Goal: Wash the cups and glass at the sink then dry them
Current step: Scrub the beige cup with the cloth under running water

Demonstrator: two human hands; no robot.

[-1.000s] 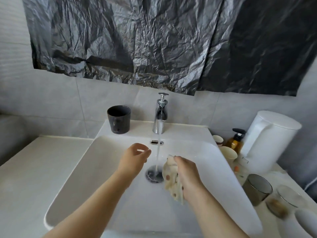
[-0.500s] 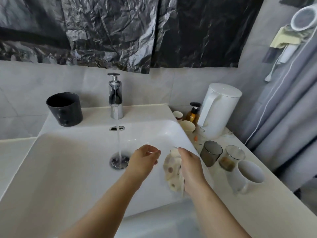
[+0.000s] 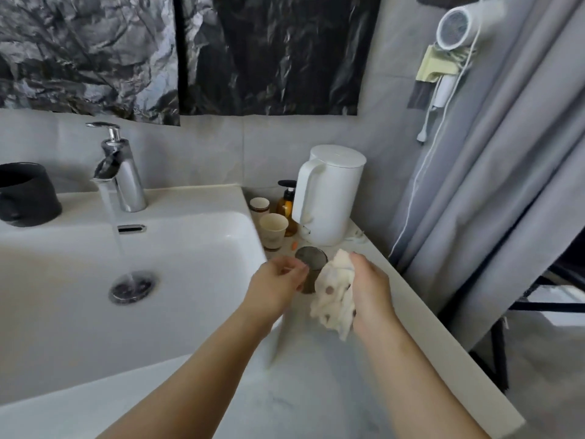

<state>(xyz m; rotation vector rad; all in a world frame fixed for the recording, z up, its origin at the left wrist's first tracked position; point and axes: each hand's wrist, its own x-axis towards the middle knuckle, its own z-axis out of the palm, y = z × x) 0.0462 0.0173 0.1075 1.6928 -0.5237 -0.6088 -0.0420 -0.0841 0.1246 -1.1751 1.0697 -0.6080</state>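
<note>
Beside sink (image 3: 190, 201), grey glass (image 3: 311, 253) half hidden by left hand (image 3: 278, 286), grip unclear, right fingers (image 3: 364, 264) clutching cloth (image 3: 332, 293)

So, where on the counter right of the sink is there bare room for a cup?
Bare: the near counter strip between sink wall and the counter's outer edge, under the forearms. Crowded: the back corner, with kettle, pump bottle, paper cups and dark glass beside the cloth.

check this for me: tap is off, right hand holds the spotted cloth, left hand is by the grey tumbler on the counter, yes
One thing is wrong: the tap is not off. The head view shows it running, with a stream of water falling to the drain. The rest holds: the right hand holds the spotted cloth, and the left hand is by the grey tumbler on the counter.
</note>
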